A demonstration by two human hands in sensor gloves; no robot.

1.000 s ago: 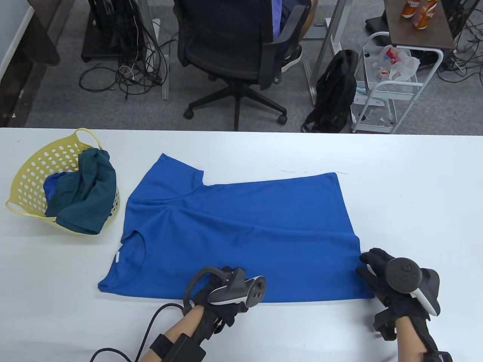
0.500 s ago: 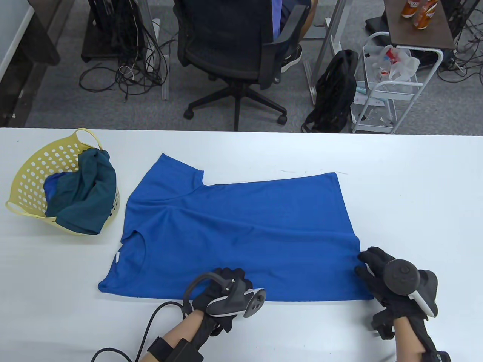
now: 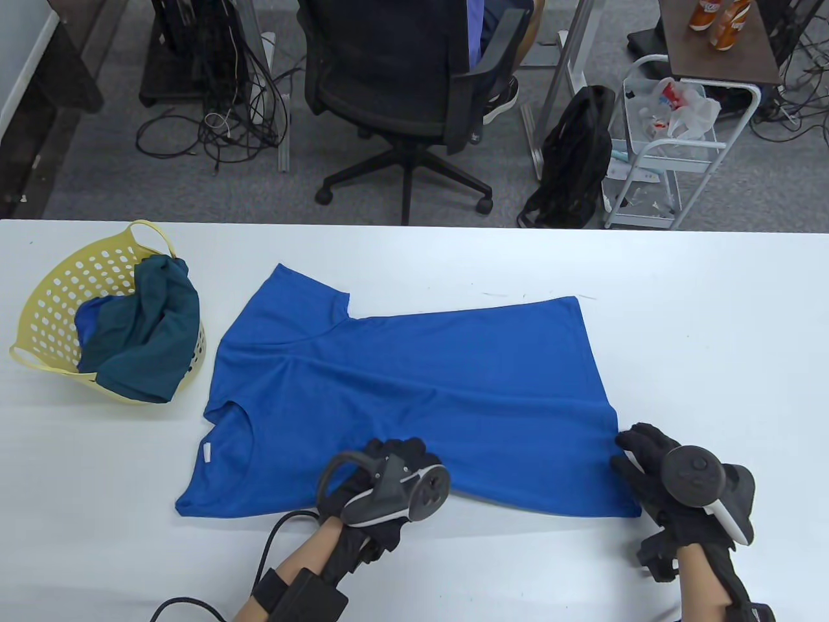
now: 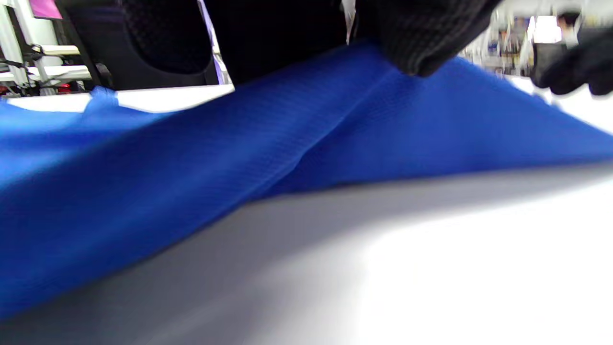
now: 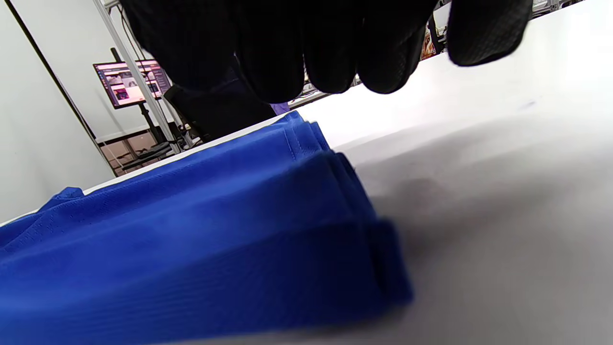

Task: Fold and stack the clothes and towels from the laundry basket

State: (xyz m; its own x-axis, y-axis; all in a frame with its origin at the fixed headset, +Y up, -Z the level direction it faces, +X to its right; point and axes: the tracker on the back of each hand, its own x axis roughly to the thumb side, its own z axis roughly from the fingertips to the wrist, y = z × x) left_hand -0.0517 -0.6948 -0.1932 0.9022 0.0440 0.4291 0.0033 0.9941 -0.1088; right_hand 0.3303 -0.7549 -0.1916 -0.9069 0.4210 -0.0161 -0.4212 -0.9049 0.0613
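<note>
Knit blue shirt (image 3: 414, 389) edge pinched by left hand (image 3: 382, 499), right hand (image 3: 660, 479) apparently gripping hem corner.

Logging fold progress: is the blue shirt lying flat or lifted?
Partly lifted: the left hand pinches the blue shirt, raising its near edge.

One blue T-shirt (image 3: 414, 389) is counted on one white table (image 3: 712, 311). One yellow laundry basket (image 3: 58, 278) is seen, with two cloth items in it: one teal garment (image 3: 146, 330) and one blue piece (image 3: 87, 321). Two gloved hands are counted: left hand (image 3: 382, 492), right hand (image 3: 667, 486). One office chair (image 3: 395, 84), one black backpack (image 3: 573, 162), one white cart (image 3: 673, 142) and two orange bottles (image 3: 715, 16) are counted behind.
</note>
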